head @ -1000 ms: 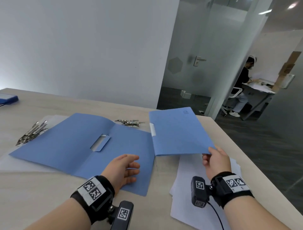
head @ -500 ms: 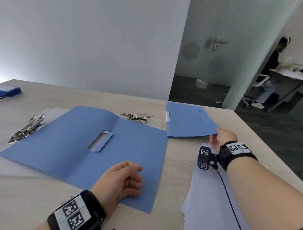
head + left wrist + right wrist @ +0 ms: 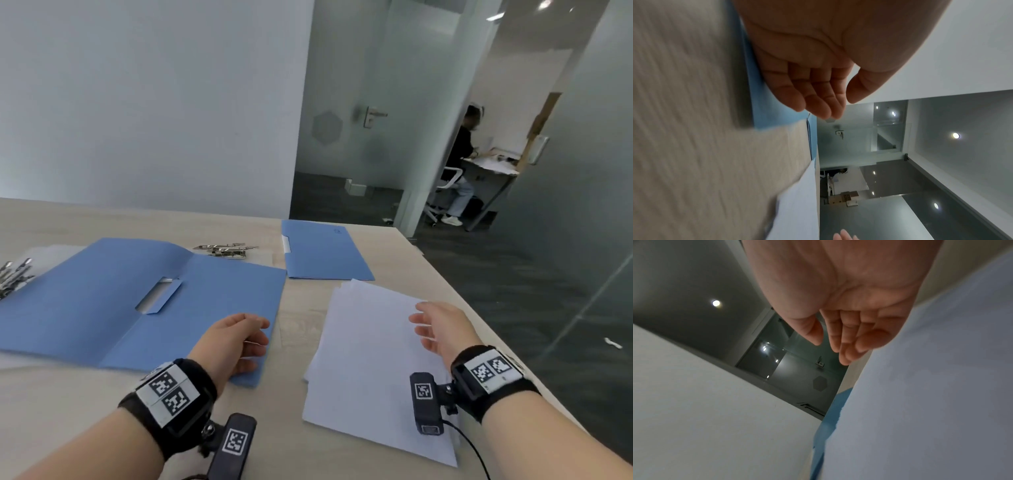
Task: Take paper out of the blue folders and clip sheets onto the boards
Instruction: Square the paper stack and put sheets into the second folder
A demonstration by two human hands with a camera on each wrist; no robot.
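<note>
Closed folder (image 3: 325,251) released (right hand (image 3: 442,330) empty)

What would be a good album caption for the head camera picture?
Two empty hands, left hand over an open blue folder, right hand above loose white paper on the table.

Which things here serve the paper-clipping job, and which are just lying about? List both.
Job:
open blue folder
closed blue folder
loose white sheets
metal clips, and more at the table's left edge
left hand, resting on the open folder
right hand, over the sheets

Lying about:
small box on the floor
</note>
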